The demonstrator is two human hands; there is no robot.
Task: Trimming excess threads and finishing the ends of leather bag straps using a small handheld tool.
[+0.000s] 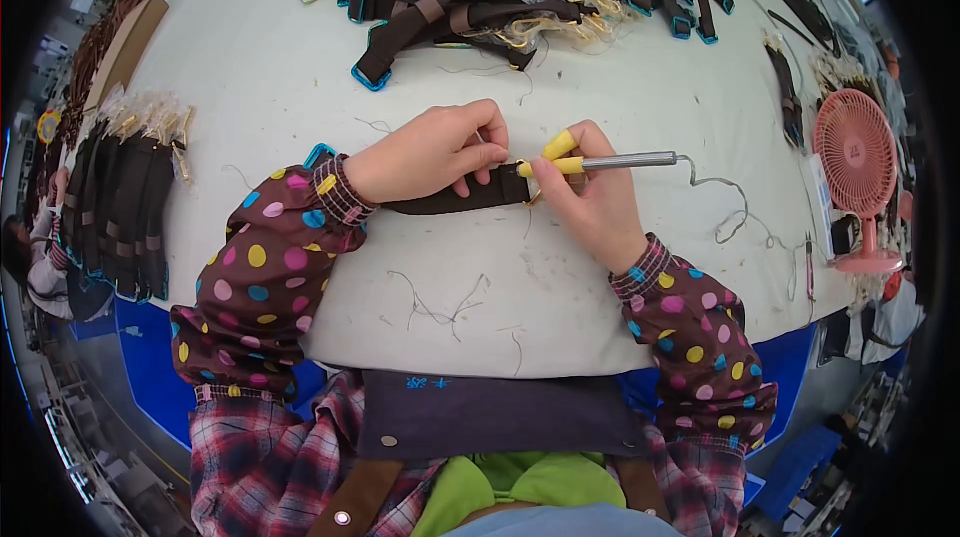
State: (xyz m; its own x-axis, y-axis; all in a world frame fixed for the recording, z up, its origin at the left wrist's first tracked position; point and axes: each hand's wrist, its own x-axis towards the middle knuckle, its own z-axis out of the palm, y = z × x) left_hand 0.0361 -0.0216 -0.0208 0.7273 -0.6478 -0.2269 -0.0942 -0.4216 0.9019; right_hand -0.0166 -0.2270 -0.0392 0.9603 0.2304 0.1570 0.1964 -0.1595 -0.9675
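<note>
A dark brown fabric strap (455,195) with a turquoise plastic end (319,153) lay flat near the middle of the white worktable (260,67), a little toward its near edge. The left hand (430,152) pressed down on the strap, fingers curled over its top, fingertips touching a small gold metal ring (527,182) at the strap's right end. The right hand (595,202) gripped a pen-like tool with a yellow grip and metal shaft (600,164), its tip at the ring, its grey cord (725,207) trailing toward the right edge.

Clear plastic bags (150,117) holding gold hardware lay atop a row of strap stacks (115,202) at the left edge. A tan cardboard piece (125,52) sat at the far left corner.
</note>
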